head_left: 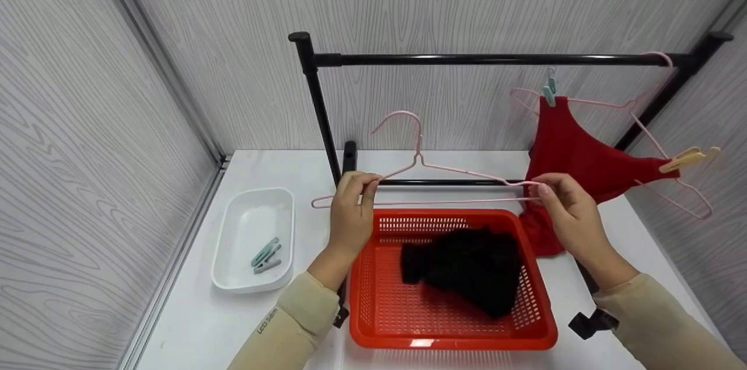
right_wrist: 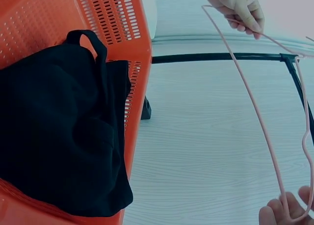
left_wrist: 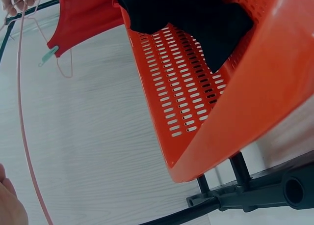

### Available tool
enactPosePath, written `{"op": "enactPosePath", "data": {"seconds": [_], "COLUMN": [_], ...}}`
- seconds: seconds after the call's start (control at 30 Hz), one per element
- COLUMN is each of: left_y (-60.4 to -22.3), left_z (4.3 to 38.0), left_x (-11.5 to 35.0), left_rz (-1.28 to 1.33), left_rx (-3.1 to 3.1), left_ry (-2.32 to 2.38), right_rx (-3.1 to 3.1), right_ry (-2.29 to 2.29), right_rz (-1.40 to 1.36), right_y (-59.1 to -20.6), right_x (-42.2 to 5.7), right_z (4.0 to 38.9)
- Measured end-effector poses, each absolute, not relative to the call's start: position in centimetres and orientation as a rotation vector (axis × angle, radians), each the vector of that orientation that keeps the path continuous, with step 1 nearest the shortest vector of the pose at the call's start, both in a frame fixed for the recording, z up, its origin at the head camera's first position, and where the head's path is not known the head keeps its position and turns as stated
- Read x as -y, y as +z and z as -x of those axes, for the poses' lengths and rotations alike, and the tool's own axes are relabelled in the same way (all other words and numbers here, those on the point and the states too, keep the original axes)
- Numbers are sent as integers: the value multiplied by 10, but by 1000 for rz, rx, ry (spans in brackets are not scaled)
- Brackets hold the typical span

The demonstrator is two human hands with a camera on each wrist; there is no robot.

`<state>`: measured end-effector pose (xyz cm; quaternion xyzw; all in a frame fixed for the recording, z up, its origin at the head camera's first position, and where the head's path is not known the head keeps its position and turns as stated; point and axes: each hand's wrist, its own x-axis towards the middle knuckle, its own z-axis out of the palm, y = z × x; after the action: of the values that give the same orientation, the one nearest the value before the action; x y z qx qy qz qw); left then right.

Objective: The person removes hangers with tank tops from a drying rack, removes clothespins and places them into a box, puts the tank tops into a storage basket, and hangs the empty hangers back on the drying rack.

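Both hands hold a pink wire clothes hanger [head_left: 461, 170] level above the far rim of a red basket, its hook pointing up and away. My left hand [head_left: 352, 212] pinches the sloping wire left of the hook. At the other end, my right hand [head_left: 575, 230] grips the right corner between thumb and fingers. Below, a black garment [head_left: 473, 268] lies bunched in the red perforated basket [head_left: 363, 300]. The right wrist view shows a strap loop on the black garment [right_wrist: 59, 131], and the hanger [right_wrist: 255, 107] spanning both hands.
A black rack [head_left: 408, 59] stands behind. On its right a red garment [head_left: 569, 154] hangs from another pink hanger, held by a teal clothespin [head_left: 549, 90] and a yellow clothespin [head_left: 683, 160]. At left, a white tray [head_left: 224, 247] holds several clothespins [head_left: 266, 252].
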<state>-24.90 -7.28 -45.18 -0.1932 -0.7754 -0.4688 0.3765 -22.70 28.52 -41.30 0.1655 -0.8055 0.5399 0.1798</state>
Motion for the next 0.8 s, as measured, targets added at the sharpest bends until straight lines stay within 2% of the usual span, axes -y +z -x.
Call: {"op": "enactPosePath", "data": {"seconds": [0.3, 0.8], "left_y": [-454, -451], "left_z": [247, 255], "left_x": [70, 71], "left_rz": [508, 562], "left_rx": [2011, 2074], "left_ry": [-1215, -1229], "right_rx": [2403, 2395], "right_ry": [1367, 1378], "right_rz": [-504, -591], "right_y": [-415, -412], "right_x": [-282, -285], "right_z": [225, 222]}}
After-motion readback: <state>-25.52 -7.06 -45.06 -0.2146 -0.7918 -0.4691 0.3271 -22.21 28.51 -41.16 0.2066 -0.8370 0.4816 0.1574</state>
